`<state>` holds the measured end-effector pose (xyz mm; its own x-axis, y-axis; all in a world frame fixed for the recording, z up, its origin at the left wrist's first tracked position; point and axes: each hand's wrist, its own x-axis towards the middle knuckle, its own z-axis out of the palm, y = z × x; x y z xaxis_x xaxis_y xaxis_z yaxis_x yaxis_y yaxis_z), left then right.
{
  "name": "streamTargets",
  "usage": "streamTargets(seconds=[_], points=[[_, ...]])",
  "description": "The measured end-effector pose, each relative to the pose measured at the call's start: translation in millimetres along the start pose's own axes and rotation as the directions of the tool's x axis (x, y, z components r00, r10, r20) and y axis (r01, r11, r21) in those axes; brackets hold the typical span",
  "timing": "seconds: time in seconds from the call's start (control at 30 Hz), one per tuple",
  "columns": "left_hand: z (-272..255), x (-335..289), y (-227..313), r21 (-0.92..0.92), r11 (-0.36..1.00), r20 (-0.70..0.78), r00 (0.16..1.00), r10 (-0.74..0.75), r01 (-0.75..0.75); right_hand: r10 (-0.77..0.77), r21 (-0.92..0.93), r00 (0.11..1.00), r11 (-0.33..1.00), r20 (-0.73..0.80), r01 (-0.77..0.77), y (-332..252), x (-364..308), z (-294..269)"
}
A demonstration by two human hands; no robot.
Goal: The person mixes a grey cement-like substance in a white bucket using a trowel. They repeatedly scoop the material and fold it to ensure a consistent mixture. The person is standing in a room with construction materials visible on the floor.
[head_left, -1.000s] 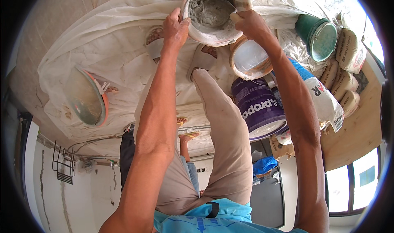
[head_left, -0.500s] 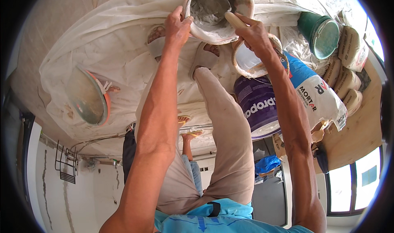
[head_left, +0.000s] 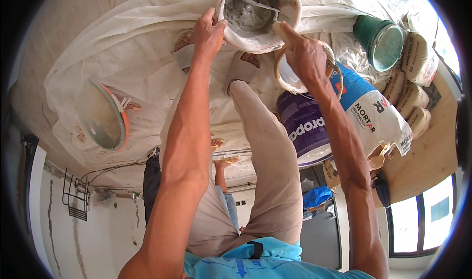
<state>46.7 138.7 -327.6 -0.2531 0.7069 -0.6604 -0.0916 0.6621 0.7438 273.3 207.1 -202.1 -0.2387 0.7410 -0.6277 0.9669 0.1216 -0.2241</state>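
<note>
A pale, smeared bucket [head_left: 296,11] at the top middle has wet grey mortar [head_left: 240,16] inside. My left hand [head_left: 208,34] is closed on its near-left rim, thumb toward the opening. In my right hand [head_left: 306,57] is the light handle of a trowel [head_left: 265,6], held at the bucket's right side. The trowel's thin blade dips into the mortar and shows nearly edge-on, so part of it is hidden. Just below my right hand stands a second, smaller white bucket [head_left: 284,75] with a wire handle, partly covered by my wrist.
A purple pail [head_left: 307,126] and a blue-and-white mortar sack [head_left: 376,111] lie right of my legs. Green buckets [head_left: 386,47] and stacked sacks [head_left: 415,97] are farther right. A grey basin [head_left: 101,116] rests left on the plastic sheet [head_left: 147,82]. Another person's foot [head_left: 223,162] shows behind me.
The trowel blade has turned from showing its flat face to nearly edge-on in the mortar. My right hand has rotated and dropped slightly; my left keeps its hold on the rim.
</note>
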Motion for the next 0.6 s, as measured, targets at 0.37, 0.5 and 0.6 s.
streamTargets(seconds=[0.37, 0.5, 0.6], points=[[3, -4, 13, 0.074, 0.997, 0.012, 1.0, 0.009, -0.01, 0.0, 0.003, 1.0, 1.0, 0.016, 0.0, 22, -9, 15], [4, -1, 4, 0.07, 0.997, -0.002, 0.999, 0.035, -0.035, -0.012, 0.108, 0.997, 0.994, -0.072, 0.02, 31, -23, 7], [3, 7, 1, 0.171, 0.979, 0.005, 0.994, 0.111, -0.111, 0.0, 0.135, 0.998, 0.991, -0.058, 0.008, 38, -23, 7]])
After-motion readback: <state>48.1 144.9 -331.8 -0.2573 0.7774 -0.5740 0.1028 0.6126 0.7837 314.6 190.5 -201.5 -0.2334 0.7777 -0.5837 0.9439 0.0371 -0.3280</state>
